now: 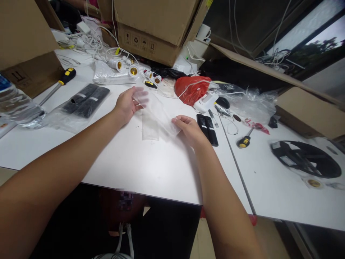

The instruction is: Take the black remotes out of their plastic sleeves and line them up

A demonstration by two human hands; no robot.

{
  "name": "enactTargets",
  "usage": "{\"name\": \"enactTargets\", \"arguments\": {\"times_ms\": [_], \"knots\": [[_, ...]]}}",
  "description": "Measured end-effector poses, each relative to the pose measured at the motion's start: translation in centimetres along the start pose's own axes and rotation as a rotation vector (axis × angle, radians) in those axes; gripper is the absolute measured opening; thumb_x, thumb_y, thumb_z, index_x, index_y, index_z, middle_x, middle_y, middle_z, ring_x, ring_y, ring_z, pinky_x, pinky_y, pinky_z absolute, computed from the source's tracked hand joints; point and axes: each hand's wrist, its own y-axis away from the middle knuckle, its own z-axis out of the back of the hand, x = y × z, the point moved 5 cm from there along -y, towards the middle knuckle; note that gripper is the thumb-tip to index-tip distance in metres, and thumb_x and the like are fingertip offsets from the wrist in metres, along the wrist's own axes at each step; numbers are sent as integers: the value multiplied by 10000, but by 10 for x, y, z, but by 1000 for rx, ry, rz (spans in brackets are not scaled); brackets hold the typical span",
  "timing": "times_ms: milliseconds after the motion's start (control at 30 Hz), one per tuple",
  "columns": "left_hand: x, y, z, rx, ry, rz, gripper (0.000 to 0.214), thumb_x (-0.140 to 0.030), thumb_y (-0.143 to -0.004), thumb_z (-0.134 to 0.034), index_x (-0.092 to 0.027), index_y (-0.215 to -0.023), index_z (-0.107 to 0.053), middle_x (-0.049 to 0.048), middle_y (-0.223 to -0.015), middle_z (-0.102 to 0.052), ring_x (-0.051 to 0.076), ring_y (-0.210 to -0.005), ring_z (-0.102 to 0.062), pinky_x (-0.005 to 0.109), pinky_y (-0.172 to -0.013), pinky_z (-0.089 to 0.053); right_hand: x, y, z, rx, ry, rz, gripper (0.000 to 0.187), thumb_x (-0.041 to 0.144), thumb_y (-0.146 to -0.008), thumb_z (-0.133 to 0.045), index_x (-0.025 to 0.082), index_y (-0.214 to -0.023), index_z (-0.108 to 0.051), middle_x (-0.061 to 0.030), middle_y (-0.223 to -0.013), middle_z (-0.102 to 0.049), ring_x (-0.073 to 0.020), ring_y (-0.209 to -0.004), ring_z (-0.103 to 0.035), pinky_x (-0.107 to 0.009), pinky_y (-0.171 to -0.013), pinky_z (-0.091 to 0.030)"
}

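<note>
We see a clear bag (154, 116) lying flat on the white table (140, 162), in the middle, between our two hands. Our left hand (128, 104) is at the bag's far end with its fingers (140, 97) loosely spread. They show through the film, so they seem to be inside the bag's mouth, though we cannot be sure they are not just under it. Our right hand (189, 128) is at the near right corner, with the thumb and fingertips closed on the film's edge.

Two black sticks (207, 129) lie side by side just right of the right hand. Beyond them are a small screwdriver (244, 141) and, well apart, a black reel (307, 158). A red bag (191, 88) and a white adapter (206, 102) lie behind the sticks. To the left lie a pouch (81, 102) of black pieces, a longer screwdriver (60, 82) and a water bottle (16, 104) at the edge. Lamp sockets (133, 70) on white wires lie in front of a cardboard box (153, 28).
</note>
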Motion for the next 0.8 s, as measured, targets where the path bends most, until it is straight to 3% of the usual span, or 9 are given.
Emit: {"name": "enactTargets", "arguments": {"times_ms": [133,267,367,467,600,800], "knots": [[-3,-6,9,-113,2,40,162,-311,-900,-541,-203,-938,-655,72,-967,-753,187,-765,-709,274,-614,-555,-2,-5,13,-130,-19,34,291,441,-732,-795,209,-734,-619,32,-662,-544,-96,-571,-466,-238,-540,-371],[-5,-13,19,-191,-51,55,220,-441,-897,-591,-226,-872,-628,54,-778,-717,180,-625,-670,263,-510,-503,-4,-8,19,-256,23,35,293,465,-728,-773,222,-754,-611,48,-617,-484,-93,-492,-388,-244,-454,-294],[-6,-12,24,-227,-171,-6,284,-484,-862,-668,-228,-773,-585,17,-581,-607,159,-509,-600,232,-435,-421,-7,-11,20,-287,62,52,293,483,-737,-760,227,-787,-627,52,-611,-468,-89,-467,-356,-243,-425,-257],[-6,-9,27,-217,-329,-78,311,-439,-853,-699,-233,-684,-538,-37,-423,-418,135,-417,-498,213,-379,-318,-10,-13,18,-268,37,58,307,489,-727,-778,228,-775,-624,54,-616,-458,-93,-486,-383,-237,-441,-346],[-9,-8,27,-170,-473,-146,349,-441,-878,-660,-231,-637,-518,-50,-395,-342,113,-379,-390,224,-356,-248,-14,-14,15,-258,-49,23,326,491,-706,-803,231,-752,-612,54,-627,-440,-112,-544,-448,-287,-558,-529],[-7,-10,27,-199,-433,-119,286,-404,-870,-666,-233,-680,-539,-52,-451,-379,105,-423,-399,212,-388,-300,-18,-15,19,-331,-17,-15,343,539,-764,-745,240,-748,-577,60,-589,-394,-109,-505,-415,-250,-475,-475]]}}
